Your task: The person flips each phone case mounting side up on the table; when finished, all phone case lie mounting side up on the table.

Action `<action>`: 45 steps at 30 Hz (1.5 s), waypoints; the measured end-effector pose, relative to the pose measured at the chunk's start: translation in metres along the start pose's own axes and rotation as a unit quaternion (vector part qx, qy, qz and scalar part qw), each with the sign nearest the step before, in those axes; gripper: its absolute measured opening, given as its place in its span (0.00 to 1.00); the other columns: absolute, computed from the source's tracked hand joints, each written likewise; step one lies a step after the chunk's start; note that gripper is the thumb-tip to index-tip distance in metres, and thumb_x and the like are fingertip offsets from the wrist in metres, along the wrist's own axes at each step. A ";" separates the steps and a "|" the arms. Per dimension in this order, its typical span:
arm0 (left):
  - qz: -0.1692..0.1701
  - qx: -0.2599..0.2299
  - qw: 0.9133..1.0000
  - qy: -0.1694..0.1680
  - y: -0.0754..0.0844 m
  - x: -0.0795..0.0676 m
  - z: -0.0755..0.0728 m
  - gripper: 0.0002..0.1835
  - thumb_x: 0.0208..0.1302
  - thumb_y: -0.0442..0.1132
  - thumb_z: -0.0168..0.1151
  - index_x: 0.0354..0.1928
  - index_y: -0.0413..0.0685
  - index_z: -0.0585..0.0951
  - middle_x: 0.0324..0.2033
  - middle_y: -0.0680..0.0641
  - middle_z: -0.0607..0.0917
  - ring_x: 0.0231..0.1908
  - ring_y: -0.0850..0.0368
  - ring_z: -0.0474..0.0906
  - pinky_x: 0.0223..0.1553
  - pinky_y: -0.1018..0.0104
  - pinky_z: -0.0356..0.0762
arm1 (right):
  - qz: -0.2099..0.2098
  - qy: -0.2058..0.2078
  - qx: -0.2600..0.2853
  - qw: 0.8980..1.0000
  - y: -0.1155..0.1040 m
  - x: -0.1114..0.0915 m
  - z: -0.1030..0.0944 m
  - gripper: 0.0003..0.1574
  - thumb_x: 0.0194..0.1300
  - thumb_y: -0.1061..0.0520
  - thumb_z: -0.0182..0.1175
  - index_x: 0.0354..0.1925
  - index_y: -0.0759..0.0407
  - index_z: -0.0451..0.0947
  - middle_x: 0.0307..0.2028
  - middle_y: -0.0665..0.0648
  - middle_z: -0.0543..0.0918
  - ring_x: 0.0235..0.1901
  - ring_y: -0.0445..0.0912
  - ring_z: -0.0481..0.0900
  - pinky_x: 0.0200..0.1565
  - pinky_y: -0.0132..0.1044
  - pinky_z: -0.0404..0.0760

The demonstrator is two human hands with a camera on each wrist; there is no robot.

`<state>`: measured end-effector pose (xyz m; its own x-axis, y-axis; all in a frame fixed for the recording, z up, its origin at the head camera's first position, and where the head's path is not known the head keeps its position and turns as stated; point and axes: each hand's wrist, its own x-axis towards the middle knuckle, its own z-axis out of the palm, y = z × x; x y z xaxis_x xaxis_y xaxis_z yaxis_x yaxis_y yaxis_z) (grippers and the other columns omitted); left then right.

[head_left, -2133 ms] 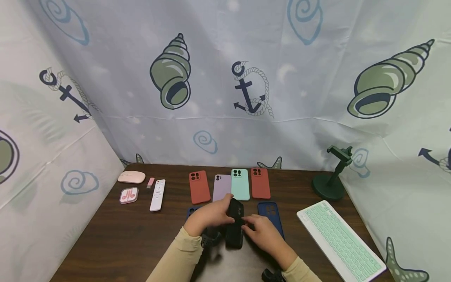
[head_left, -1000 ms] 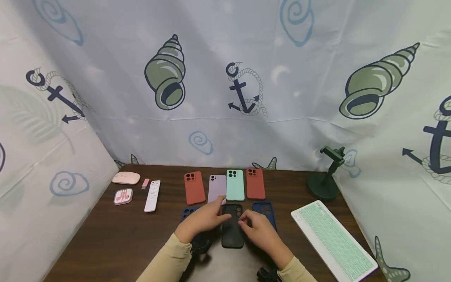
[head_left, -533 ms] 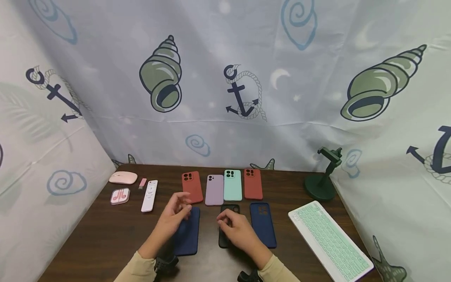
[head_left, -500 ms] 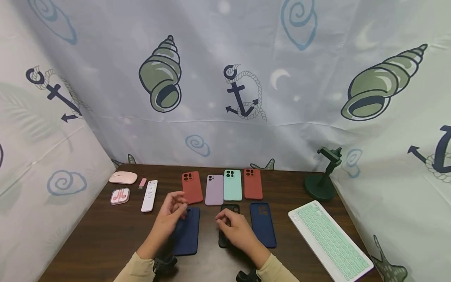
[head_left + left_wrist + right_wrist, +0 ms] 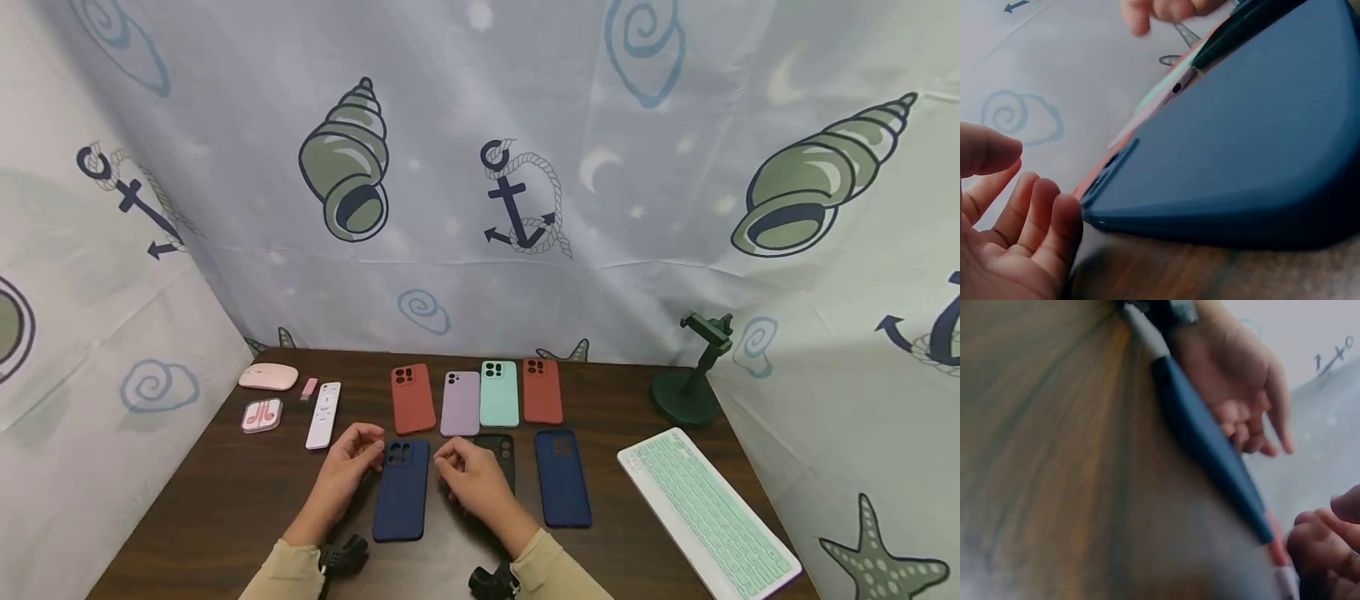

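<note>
A dark blue phone case (image 5: pixel 401 492) lies back up between the two hands, its camera cutouts at the far end. My left hand (image 5: pixel 339 477) is beside its upper left edge, fingers loosely bent; in the left wrist view those fingers (image 5: pixel 1035 219) come right up to the camera-end corner. On the other side, my right hand (image 5: pixel 477 483) hovers with relaxed, bent fingers (image 5: pixel 1319 547), holding nothing. It partly covers a black phone case (image 5: pixel 504 461) behind it. A second blue phone case (image 5: pixel 562 479) lies farther right.
Behind stand a row of red (image 5: pixel 413 400), lavender (image 5: pixel 460 404), mint (image 5: pixel 499 394) and another red phone case (image 5: pixel 542 392). At left are a mouse (image 5: pixel 268 377), earphone box (image 5: pixel 262 416), pink USB stick (image 5: pixel 309 389) and white remote (image 5: pixel 323 416). At right are a keyboard (image 5: pixel 708 508) and green phone stand (image 5: pixel 686 397).
The black phone case, earlier tipped on edge between both hands, was laid flat and let go. Both hands then moved left to either side of the left blue case.
</note>
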<state>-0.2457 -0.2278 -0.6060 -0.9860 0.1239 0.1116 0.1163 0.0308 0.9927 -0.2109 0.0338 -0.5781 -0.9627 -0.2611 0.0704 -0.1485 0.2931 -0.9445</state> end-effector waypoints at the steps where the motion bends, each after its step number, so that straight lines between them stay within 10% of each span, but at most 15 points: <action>1: -0.001 0.010 1.000 -0.003 -0.002 -0.002 0.002 0.22 0.73 0.38 0.61 0.58 0.28 0.70 0.42 0.34 0.78 0.35 0.53 0.79 0.37 0.60 0.83 | 0.006 -0.003 0.000 1.000 0.005 -0.001 0.001 0.10 0.73 0.51 0.61 0.45 0.55 0.83 0.30 0.60 0.86 0.16 0.46 0.79 0.15 0.39 0.77; 7: -0.004 0.057 0.998 -0.007 -0.006 -0.005 0.007 0.17 0.71 0.38 0.63 0.54 0.32 0.75 0.44 0.30 0.80 0.36 0.48 0.81 0.38 0.61 0.84 | -0.020 -0.039 -0.084 0.995 0.020 -0.003 0.002 0.09 0.72 0.52 0.62 0.47 0.49 0.86 0.36 0.48 0.86 0.23 0.39 0.81 0.24 0.34 0.81; 13: 0.012 0.075 0.997 -0.030 -0.001 0.003 0.006 0.16 0.71 0.37 0.62 0.54 0.33 0.76 0.46 0.31 0.81 0.40 0.49 0.81 0.40 0.63 0.83 | -0.120 -0.051 -0.223 0.966 0.016 0.002 -0.003 0.15 0.72 0.48 0.62 0.54 0.42 0.85 0.45 0.38 0.83 0.44 0.31 0.79 0.46 0.32 0.79; 25: 0.022 0.111 0.990 -0.082 -0.010 0.002 0.000 0.16 0.69 0.39 0.65 0.54 0.38 0.77 0.47 0.36 0.82 0.41 0.61 0.80 0.42 0.70 0.79 | -0.155 -0.052 -0.219 0.962 0.019 -0.002 0.002 0.15 0.74 0.48 0.60 0.55 0.42 0.85 0.46 0.37 0.84 0.48 0.32 0.81 0.51 0.34 0.80; 45: 0.071 0.092 0.980 -0.160 -0.011 0.000 -0.007 0.27 0.68 0.37 0.66 0.67 0.45 0.72 0.54 0.34 0.76 0.49 0.52 0.78 0.49 0.68 0.80 | -0.271 0.026 -0.201 0.941 0.018 -0.004 0.013 0.17 0.71 0.57 0.63 0.54 0.39 0.84 0.49 0.36 0.79 0.46 0.28 0.78 0.45 0.25 0.78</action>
<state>-0.2481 -0.2346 -0.6163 -0.8736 0.4444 0.1982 0.2975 0.1654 0.9403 -0.2068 0.0279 -0.5994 -0.7289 -0.4312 0.5318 -0.6847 0.4571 -0.5677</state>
